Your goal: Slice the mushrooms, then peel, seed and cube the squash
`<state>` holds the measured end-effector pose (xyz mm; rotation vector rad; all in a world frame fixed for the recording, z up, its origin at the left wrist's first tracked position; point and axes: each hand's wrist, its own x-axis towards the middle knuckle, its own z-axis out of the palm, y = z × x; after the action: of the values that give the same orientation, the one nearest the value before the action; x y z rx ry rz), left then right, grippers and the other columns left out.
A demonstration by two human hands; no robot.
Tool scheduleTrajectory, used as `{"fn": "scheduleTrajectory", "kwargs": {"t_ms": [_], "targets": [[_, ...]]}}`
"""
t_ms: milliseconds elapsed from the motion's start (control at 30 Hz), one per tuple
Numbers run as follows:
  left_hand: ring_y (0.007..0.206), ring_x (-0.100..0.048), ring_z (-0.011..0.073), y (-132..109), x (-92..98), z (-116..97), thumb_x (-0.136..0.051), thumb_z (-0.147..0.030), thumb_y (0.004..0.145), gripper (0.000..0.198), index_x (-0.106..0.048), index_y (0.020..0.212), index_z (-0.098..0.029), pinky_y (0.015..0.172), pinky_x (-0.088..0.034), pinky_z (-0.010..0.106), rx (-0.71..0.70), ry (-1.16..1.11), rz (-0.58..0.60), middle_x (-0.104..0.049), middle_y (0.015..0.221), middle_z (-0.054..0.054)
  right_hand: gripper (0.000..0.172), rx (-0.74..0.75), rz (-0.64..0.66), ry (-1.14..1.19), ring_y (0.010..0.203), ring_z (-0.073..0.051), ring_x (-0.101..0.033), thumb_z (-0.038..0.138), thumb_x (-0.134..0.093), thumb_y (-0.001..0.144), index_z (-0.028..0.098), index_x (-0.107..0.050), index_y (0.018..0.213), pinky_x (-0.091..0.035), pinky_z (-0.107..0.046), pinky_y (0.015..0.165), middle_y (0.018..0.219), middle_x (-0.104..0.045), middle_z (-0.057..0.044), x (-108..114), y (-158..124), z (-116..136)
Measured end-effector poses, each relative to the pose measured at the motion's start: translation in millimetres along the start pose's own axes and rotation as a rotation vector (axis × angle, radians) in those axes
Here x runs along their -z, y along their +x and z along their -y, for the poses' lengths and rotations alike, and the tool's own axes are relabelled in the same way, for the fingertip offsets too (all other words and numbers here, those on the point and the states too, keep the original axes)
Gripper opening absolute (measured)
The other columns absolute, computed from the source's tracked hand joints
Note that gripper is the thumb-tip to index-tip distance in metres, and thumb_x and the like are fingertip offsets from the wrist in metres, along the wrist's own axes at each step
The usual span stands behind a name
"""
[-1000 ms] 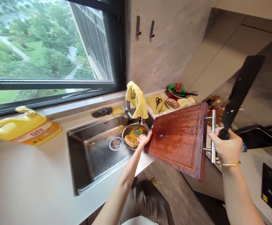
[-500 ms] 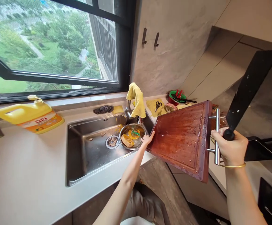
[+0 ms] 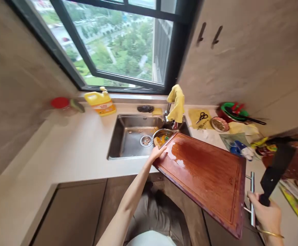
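Note:
A wet reddish-brown wooden cutting board (image 3: pixel 205 167) is held tilted in front of the counter edge. My left hand (image 3: pixel 159 152) grips its left edge beside the sink, thumb on top. My right hand (image 3: pixel 268 210) is closed round the board's metal handle (image 3: pixel 252 198) and also holds a black knife (image 3: pixel 278 171), its broad blade pointing up and away. Just beyond my left hand, a metal bowl (image 3: pixel 155 133) with orange pumpkin pieces (image 3: pixel 160 140) stands in the sink (image 3: pixel 130 150), partly hidden by the board.
A yellow cloth (image 3: pixel 177 102) hangs over the faucet. Scissors (image 3: pixel 202 116), a small bowl (image 3: pixel 219 124) and a green-and-red basin (image 3: pixel 233 111) stand right of the sink. A yellow detergent jug (image 3: pixel 101 103) is on the left, near a red-lidded jar (image 3: pixel 61 103). Bags and packets crowd the right counter.
The board has come down and tilted flatter, with both hands still on it. The knife has dropped lower along with my right hand. The view has turned left, showing more counter.

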<state>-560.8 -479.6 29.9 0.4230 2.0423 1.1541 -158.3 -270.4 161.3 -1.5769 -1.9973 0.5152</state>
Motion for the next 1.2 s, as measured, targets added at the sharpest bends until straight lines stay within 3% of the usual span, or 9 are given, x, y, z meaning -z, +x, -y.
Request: {"fn": "scheduleTrajectory", "kwargs": {"t_ms": [100,200,367,500,667,767,867,1000,1200], "targets": [[0.101,-0.057,0.0332,-22,20.8,21,-0.053,-0.056,0.072,0.055,-0.06,0.101,-0.01,0.089,-0.043,0.042,0.079,0.104,-0.126,-0.064,0.103,0.018,0.028,0.101,0.128,0.045,0.046,-0.019,-0.049,0.047,-0.06,0.058,0.022,-0.051,0.051,-0.039,-0.03,0.045,0.045,-0.048,0.0,-42,-14,-30],[0.086,-0.061,0.0314,-33,24.5,21,-0.051,-0.058,0.073,0.049,-0.059,0.087,-0.012,0.076,-0.047,0.038,0.111,0.313,-0.217,-0.066,0.089,0.015,0.032,0.108,0.16,0.13,0.045,-0.015,-0.045,0.048,-0.056,0.062,0.021,-0.045,0.048,-0.038,-0.028,0.047,0.044,-0.042,0.003,-69,-35,-51],[0.084,-0.062,0.0305,-7,-22.4,-20,-0.049,-0.059,0.073,0.045,-0.054,0.087,-0.016,0.072,-0.046,0.036,-0.082,0.558,-0.123,-0.066,0.086,0.012,0.03,-0.041,-0.018,0.184,0.047,-0.013,-0.041,0.044,-0.052,0.065,0.021,-0.041,0.049,-0.037,-0.026,0.05,0.047,-0.04,0.004,-60,-68,-109],[0.089,-0.062,0.0317,8,-114.0,-73,-0.046,-0.062,0.074,0.05,-0.053,0.091,-0.015,0.075,-0.045,0.037,-0.285,0.668,0.066,-0.066,0.091,0.015,0.028,-0.224,-0.193,0.098,0.049,-0.012,-0.042,0.042,-0.05,0.065,0.021,-0.041,0.05,-0.037,-0.025,0.051,0.048,-0.042,0.004,-17,-105,-174],[0.095,-0.062,0.0298,-12,-285.5,-136,-0.046,-0.056,0.077,0.047,-0.053,0.096,-0.014,0.077,-0.045,0.034,-0.473,0.755,0.307,-0.066,0.098,0.016,0.026,-0.421,-0.339,-0.062,0.05,-0.016,-0.05,0.043,-0.048,0.065,0.019,-0.052,0.056,-0.039,-0.025,0.053,0.05,-0.052,0.0,50,-132,-279],[0.097,-0.061,0.0307,-31,-390.9,-155,-0.044,-0.056,0.078,0.049,-0.052,0.098,-0.013,0.081,-0.044,0.037,-0.502,0.821,0.331,-0.066,0.1,0.016,0.031,-0.496,-0.326,-0.133,0.054,-0.019,-0.057,0.045,-0.048,0.065,0.017,-0.06,0.067,-0.042,-0.026,0.055,0.056,-0.06,-0.003,84,-127,-349],[0.102,-0.059,0.0326,-43,-478.0,-161,-0.042,-0.058,0.078,0.051,-0.053,0.099,-0.012,0.085,-0.041,0.041,-0.509,0.87,0.31,-0.064,0.105,0.018,0.035,-0.509,-0.312,-0.168,0.054,-0.019,-0.058,0.047,-0.044,0.07,0.017,-0.061,0.071,-0.042,-0.026,0.054,0.058,-0.063,-0.005,109,-111,-408],[0.105,-0.056,0.0342,-43,-556.4,-161,-0.04,-0.06,0.077,0.056,-0.057,0.096,-0.011,0.086,-0.04,0.041,-0.522,0.916,0.278,-0.064,0.103,0.02,0.037,-0.487,-0.266,-0.18,0.052,-0.018,-0.057,0.049,-0.043,0.073,0.016,-0.061,0.069,-0.042,-0.025,0.052,0.058,-0.063,-0.006,128,-86,-468],[0.107,-0.053,0.0347,-25,-616.1,-162,-0.04,-0.06,0.077,0.057,-0.059,0.097,-0.009,0.086,-0.04,0.04,-0.455,0.927,0.28,-0.064,0.102,0.02,0.047,-0.501,-0.195,-0.231,0.056,-0.021,-0.061,0.049,-0.04,0.075,0.011,-0.066,0.083,-0.044,-0.028,0.054,0.068,-0.068,-0.011,121,-48,-528]]}}
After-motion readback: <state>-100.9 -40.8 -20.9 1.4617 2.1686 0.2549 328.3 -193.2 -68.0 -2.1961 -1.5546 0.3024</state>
